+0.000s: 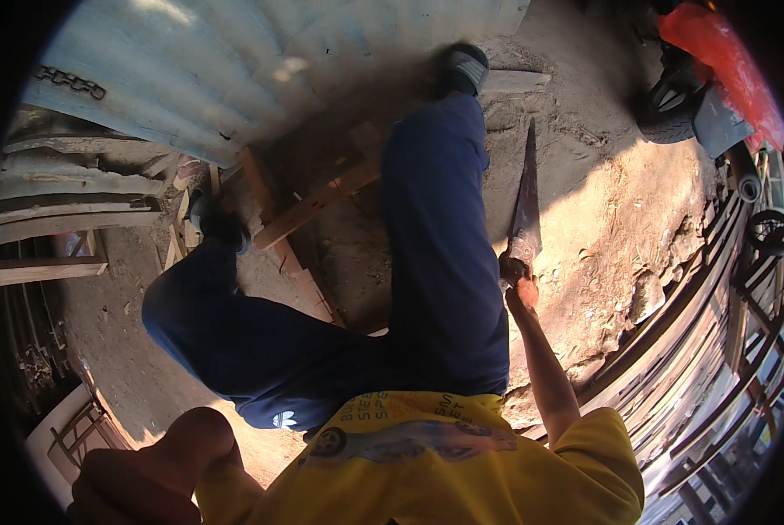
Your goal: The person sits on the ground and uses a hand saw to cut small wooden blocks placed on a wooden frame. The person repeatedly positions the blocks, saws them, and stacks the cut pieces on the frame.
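My right hand (pixel 516 273) grips the handle of a hand saw (pixel 526 203), whose blade points away from me over the dirt ground, beside my right leg. My left arm is bent at the lower left, and my left hand (pixel 121 490) sits dark and close to the lens; its fingers are not clear. My legs in blue trousers stretch forward over a wooden frame of planks (pixel 315 203). One sandalled foot (pixel 219 225) rests on the frame's left plank, and the other foot (pixel 466 68) is farther ahead near a flat board.
A corrugated metal sheet (pixel 234 61) with a chain (pixel 68 81) stands at the upper left. Stacked timber (pixel 59 219) lies to the left. Long metal bars (pixel 715 350) run down the right side. A red bag (pixel 724 61) and a tyre (pixel 667 118) sit at the upper right.
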Demonstrator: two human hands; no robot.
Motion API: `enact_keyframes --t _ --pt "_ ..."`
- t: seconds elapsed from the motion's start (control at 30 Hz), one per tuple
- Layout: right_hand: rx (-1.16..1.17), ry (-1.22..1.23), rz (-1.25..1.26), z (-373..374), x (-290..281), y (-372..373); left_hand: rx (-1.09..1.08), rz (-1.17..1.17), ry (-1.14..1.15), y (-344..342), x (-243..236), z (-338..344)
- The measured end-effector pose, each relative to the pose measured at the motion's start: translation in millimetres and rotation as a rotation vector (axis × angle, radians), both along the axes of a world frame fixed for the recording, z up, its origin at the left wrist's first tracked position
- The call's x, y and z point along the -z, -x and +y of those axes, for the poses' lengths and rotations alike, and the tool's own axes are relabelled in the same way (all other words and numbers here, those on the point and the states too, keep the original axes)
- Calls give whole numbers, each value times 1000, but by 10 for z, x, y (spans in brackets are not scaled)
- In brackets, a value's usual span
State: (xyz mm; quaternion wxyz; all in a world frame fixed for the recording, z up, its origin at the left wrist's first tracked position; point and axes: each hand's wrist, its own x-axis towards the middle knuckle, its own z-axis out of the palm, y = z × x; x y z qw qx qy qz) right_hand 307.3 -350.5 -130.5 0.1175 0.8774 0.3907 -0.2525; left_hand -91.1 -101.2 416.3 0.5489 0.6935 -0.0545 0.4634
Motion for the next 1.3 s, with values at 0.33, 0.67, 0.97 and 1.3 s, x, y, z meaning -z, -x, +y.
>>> enact_keyframes --t 0.33,0.67,0.97,1.3 --pt "-74 -172 40 477 -963 338 -165 -87 14 343 87 -135" --pt "-2 -129 -73 536 -633 566 -252 -141 35 591 214 -83" --pt "152 -708 324 809 -711 505 -293 -155 49 695 262 -67" --pt "434 -1125 335 1573 -1917 512 -308 -187 87 740 219 57"
